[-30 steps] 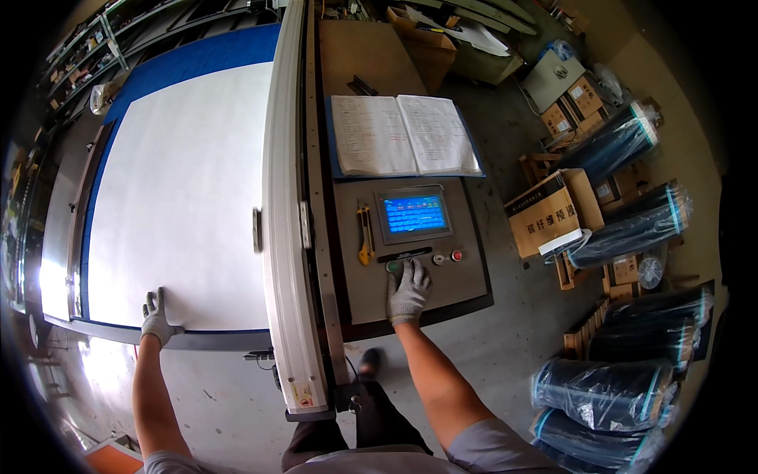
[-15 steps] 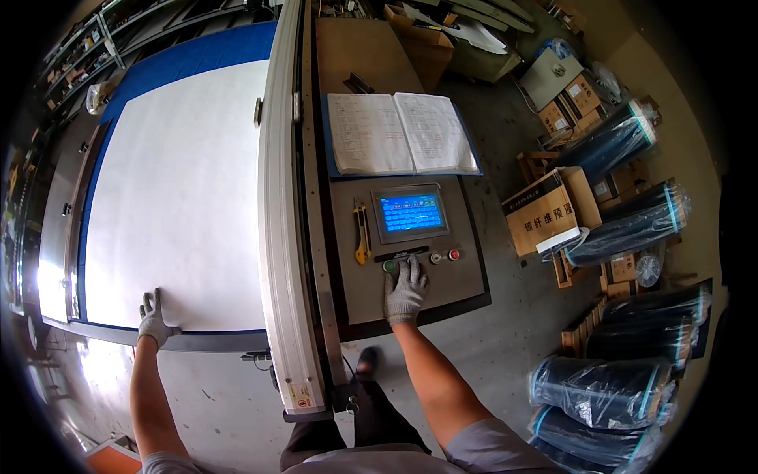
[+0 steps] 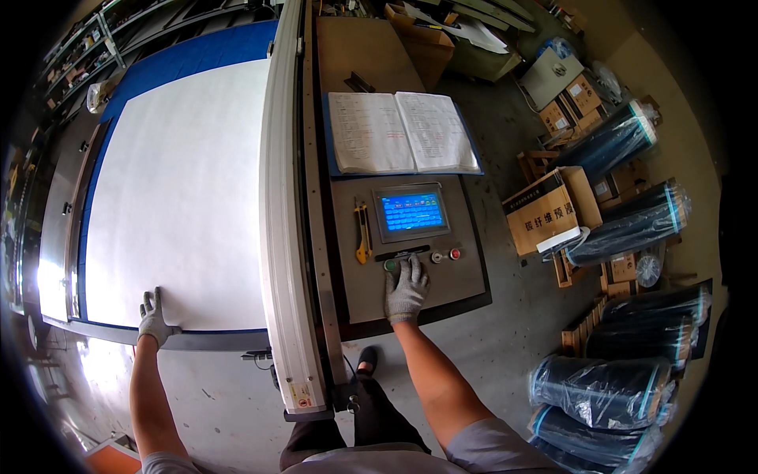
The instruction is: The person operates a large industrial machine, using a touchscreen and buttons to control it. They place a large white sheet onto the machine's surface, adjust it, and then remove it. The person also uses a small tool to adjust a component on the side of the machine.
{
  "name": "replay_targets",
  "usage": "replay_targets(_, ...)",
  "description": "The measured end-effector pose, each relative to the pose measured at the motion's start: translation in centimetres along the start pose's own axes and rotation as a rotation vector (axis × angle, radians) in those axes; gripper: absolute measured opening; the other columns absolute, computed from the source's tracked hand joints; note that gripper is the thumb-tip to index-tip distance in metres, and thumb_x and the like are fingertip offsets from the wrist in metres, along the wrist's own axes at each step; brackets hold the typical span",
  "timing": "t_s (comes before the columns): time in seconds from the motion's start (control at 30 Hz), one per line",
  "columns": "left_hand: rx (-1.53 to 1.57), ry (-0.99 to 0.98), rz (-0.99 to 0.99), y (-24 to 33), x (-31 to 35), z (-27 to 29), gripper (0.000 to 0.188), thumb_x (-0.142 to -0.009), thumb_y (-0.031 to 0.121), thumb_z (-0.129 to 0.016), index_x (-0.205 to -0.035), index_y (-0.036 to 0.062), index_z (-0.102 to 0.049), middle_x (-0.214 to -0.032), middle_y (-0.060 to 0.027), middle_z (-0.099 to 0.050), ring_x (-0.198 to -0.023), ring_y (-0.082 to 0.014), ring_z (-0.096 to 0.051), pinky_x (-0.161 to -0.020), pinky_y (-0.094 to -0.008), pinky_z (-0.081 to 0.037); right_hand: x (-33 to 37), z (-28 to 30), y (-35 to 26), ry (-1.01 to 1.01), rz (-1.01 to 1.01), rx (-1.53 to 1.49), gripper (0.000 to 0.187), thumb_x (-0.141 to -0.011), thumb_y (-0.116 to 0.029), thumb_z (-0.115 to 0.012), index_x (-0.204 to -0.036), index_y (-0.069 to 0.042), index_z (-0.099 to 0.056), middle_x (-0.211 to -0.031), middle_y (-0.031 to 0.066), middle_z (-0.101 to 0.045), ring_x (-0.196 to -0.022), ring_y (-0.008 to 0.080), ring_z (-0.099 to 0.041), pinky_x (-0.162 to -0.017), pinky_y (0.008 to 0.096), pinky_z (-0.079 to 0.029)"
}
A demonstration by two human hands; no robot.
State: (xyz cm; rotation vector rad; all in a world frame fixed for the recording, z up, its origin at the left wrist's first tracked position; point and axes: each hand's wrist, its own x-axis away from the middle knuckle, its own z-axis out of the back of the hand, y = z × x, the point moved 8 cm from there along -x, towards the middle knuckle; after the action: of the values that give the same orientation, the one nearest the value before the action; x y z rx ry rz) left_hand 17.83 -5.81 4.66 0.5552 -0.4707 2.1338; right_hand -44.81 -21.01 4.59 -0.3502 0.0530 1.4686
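White sheet (image 3: 178,189) fills left of frame; left hand (image 3: 155,321), gloved, fingers apart, rests at its lower edge. Right hand (image 3: 407,291), lower centre, fingers extended, slightly apart, on panel (image 3: 458,283) beside green button (image 3: 389,266), below lit screen (image 3: 410,212).

One head-worn fisheye, left of its pair; looks steeply down over the legs (image 3: 388,416), left hand (image 3: 155,321) and right hand (image 3: 407,292) at middle distance. Edges bow; shelving (image 3: 108,41) by dark rim perhaps farther off.
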Motion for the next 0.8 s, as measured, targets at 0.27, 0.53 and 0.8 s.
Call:
replay_targets(0.27, -0.014, -0.004, 0.001, -0.29, -0.5, -0.37, 0.141, -0.054, 0.026, -0.095, -0.157, 0.0246, 0.002, -0.162, -0.0188, -0.005, -0.145, -0.0466, -0.017, -0.114, -0.0462, -0.036, -0.08, 0.07, 0.01, 0.0, 0.003, -0.012, 0.048, -0.093, -0.041, -0.056, -0.126, -0.007, -0.054, -0.146, 0.011, -0.042, -0.128, 0.0376, -0.042, -0.106, 0.0505, -0.035)
replay_targets(0.53, -0.019, -0.014, 0.017, -0.2, -0.36, -0.27, 0.141, -0.055, 0.027, -0.095, -0.157, 0.0255, 0.003, -0.162, -0.0177, -0.003, -0.145, -0.0464, -0.017, -0.115, -0.0456, -0.035, -0.1, 0.04, -0.02, 0.006, -0.004, -0.015, 0.048, -0.092, -0.041, -0.057, -0.126, -0.006, -0.055, -0.146, 0.011, -0.041, -0.128, 0.0374, -0.042, -0.106, 0.0512, -0.034)
replay_targets(0.8, -0.014, -0.025, 0.019, 0.11, 0.03, 0.11, 0.14, -0.056, 0.025, -0.094, -0.157, 0.0258, 0.003, -0.163, -0.0174, -0.004, -0.146, -0.0454, -0.017, -0.115, -0.0449, -0.035, 0.0, -0.29, 0.14, -0.031, -0.011, 0.008, 0.049, -0.092, -0.041, -0.056, -0.128, -0.006, -0.054, -0.148, 0.0108, -0.04, -0.131, 0.0368, -0.04, -0.108, 0.0501, -0.033)
